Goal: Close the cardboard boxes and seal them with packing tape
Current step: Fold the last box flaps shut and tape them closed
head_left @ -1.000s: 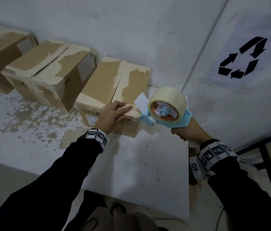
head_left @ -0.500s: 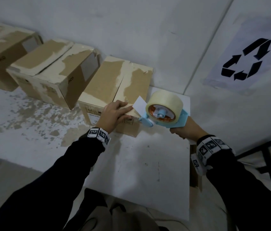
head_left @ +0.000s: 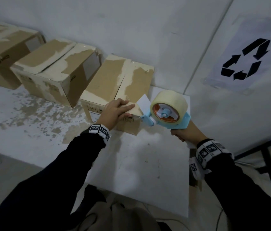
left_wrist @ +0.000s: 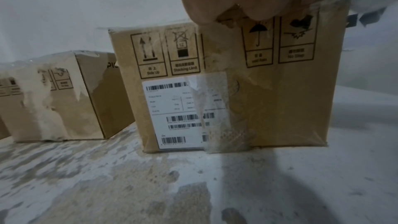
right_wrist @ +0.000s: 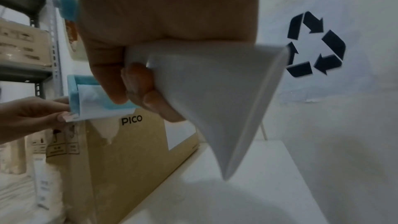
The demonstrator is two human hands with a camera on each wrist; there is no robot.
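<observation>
Three taped brown cardboard boxes stand in a row against the wall. On the nearest box (head_left: 108, 84), my left hand (head_left: 123, 110) lies with straight fingers on the near right corner of its closed top. In the left wrist view its thumb (left_wrist: 256, 2) presses on the top of the box's front face (left_wrist: 280, 91), and a clear strand of tape runs off to the right. My right hand (head_left: 180, 134) grips the handle of a blue tape dispenser (head_left: 179, 124) carrying a clear roll (head_left: 169, 100). The dispenser's front sits just right of my left fingertips.
The middle box (head_left: 56, 75) and the far box (head_left: 3, 52) stand to the left on the stained white table (head_left: 131, 164). A recycling sign (head_left: 246, 60) hangs on the right wall. A dark metal frame (head_left: 268, 157) is at the right, shelving (right_wrist: 25, 23) behind.
The dispenser has come down a little and levelled out, its front now closer to my left fingertips at the box corner. My left hand has stayed on the box.
</observation>
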